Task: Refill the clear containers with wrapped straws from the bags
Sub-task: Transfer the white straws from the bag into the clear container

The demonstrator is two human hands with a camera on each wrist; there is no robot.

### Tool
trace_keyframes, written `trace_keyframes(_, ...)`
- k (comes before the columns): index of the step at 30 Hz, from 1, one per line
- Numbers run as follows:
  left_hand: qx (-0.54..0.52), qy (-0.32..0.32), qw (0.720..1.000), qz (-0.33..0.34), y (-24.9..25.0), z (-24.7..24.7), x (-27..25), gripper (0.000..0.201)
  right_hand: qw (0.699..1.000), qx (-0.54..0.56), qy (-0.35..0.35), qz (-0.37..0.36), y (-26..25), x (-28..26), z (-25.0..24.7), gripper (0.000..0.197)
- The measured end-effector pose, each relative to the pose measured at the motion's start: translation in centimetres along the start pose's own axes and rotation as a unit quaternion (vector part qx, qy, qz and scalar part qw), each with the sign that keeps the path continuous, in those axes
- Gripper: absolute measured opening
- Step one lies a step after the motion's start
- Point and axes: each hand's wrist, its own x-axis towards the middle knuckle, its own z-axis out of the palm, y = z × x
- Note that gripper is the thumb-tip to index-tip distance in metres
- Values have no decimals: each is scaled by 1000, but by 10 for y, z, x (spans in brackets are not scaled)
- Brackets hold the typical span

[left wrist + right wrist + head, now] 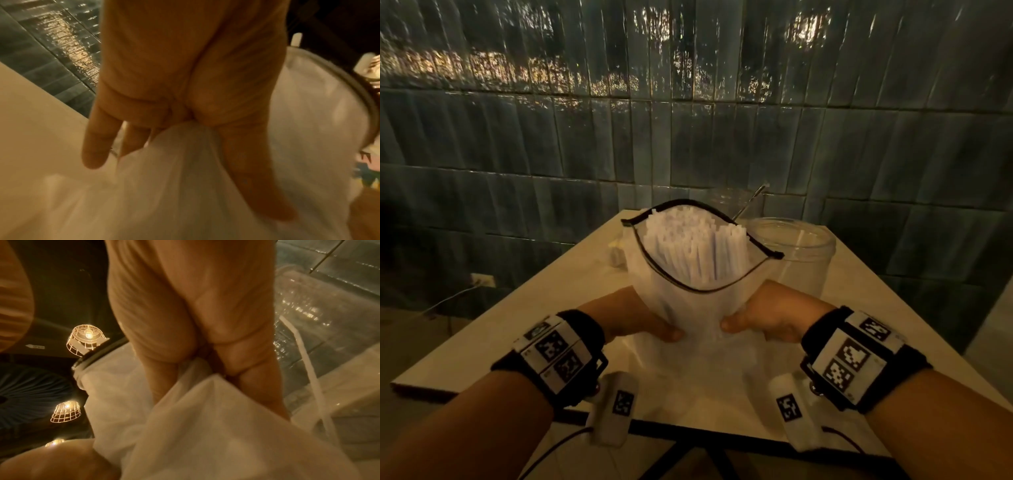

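Note:
A translucent zip bag point(688, 305) with a dark rim stands upright at the table's middle, mouth open, packed with white wrapped straws point(695, 246). My left hand point(633, 317) grips the bag's lower left side, thumb in front. My right hand point(767, 317) grips its lower right side in the same way. In the left wrist view the bag's film point(185, 186) bunches between my thumb and fingers; in the right wrist view the bag point(205, 426) bunches too. A clear wide-mouth container point(801, 253) stands just behind and right of the bag, holding one or two straws.
A second clear container point(736, 202) with a single straw leaning in it stands at the table's far edge by the tiled wall. The pale table point(524, 308) has bare room to the left. More plastic film point(705, 370) lies flat under my wrists.

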Motion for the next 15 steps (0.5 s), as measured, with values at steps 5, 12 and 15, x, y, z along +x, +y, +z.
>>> trace_keyframes(5,-157,36,974,160,28,-22,-5,101,997,60,11,-53,-6,-10,-14,46)
trace_keyframes(12,-119,32,976,181,41,-7,9,85,981,169,-5,-94,-19,-12,-30,63)
trace_keyframes(15,-48,33,985,162,34,7,17,85,978,161,39,-124,-16,-9,-23,58)
